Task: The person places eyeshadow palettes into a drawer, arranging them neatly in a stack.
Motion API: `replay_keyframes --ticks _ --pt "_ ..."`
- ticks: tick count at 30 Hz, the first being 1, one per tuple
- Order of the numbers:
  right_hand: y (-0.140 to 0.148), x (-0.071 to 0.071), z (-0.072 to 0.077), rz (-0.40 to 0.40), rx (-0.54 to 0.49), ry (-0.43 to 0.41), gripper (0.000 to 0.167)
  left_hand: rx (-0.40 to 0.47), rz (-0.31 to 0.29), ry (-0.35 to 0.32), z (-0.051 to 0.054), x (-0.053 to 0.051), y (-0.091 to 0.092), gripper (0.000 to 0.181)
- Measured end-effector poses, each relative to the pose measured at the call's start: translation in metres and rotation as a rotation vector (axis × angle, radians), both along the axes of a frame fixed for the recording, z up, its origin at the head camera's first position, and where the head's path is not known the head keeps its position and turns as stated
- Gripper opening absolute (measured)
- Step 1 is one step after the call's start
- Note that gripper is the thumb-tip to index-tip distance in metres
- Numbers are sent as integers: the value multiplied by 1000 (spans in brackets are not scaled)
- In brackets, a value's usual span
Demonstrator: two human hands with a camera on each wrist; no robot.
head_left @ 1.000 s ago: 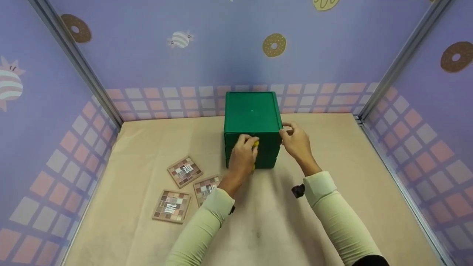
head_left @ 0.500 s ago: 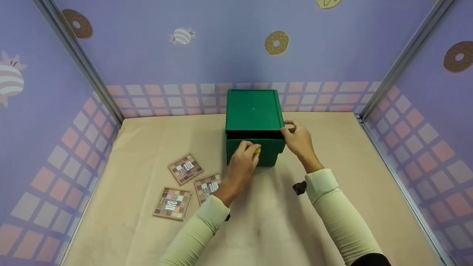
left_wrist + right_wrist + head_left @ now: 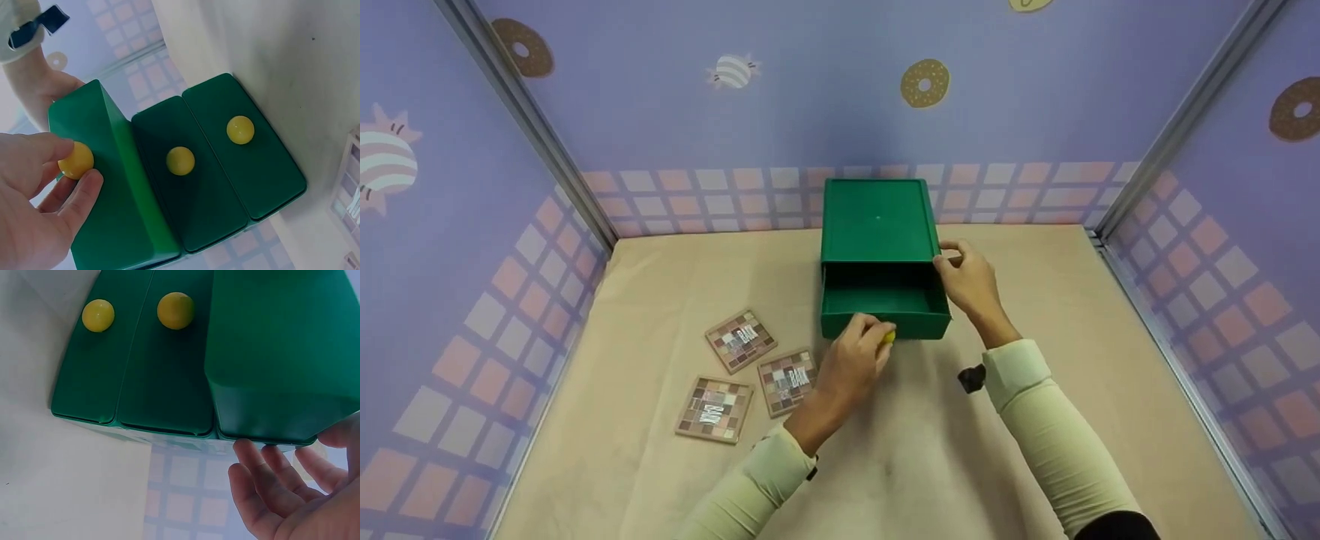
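A green drawer cabinet (image 3: 877,217) stands against the back wall, its three drawers stacked and each fitted with a round yellow knob. My left hand (image 3: 851,360) pinches the top drawer's yellow knob (image 3: 77,161) between thumb and fingers. That top drawer (image 3: 915,325) is pulled well out, and its inside looks bare. The middle drawer (image 3: 163,208) and bottom drawer (image 3: 264,174) are closed. My right hand (image 3: 969,285) rests its fingertips and thumb against the cabinet's right side, near the top front corner.
Three square eyeshadow palettes lie to the left on the beige surface: a rear one (image 3: 740,340), a right one (image 3: 787,382) partly behind the left forearm, and a front one (image 3: 714,409). Patterned purple walls (image 3: 825,97) enclose the back and sides.
The left hand has drawn the top drawer out toward me, from fully closed to wide open. My right hand has kept its place at the cabinet's side.
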State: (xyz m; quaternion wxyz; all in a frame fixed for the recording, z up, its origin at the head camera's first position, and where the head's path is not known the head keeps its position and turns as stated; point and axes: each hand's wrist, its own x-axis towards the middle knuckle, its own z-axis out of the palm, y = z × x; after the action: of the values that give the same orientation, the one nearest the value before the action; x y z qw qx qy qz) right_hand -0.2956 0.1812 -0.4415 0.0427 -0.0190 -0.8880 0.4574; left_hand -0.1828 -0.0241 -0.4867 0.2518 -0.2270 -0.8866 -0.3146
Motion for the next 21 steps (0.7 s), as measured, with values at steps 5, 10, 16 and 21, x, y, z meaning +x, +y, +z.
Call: replay_keyframes --ticks 5,10,16,21 --pt "-2 1 0 -5 1 -3 40 -21 -9 50 -1 10 -2 20" --pt "-4 2 0 -4 0 -5 40 -46 7 55 -2 18 -3 20" --pt "-5 3 -1 1 -1 -9 41 -35 -5 32 -4 24 -4 19" --pt "-7 3 -2 6 -5 -13 41 -40 -12 40 -7 27 -8 24"
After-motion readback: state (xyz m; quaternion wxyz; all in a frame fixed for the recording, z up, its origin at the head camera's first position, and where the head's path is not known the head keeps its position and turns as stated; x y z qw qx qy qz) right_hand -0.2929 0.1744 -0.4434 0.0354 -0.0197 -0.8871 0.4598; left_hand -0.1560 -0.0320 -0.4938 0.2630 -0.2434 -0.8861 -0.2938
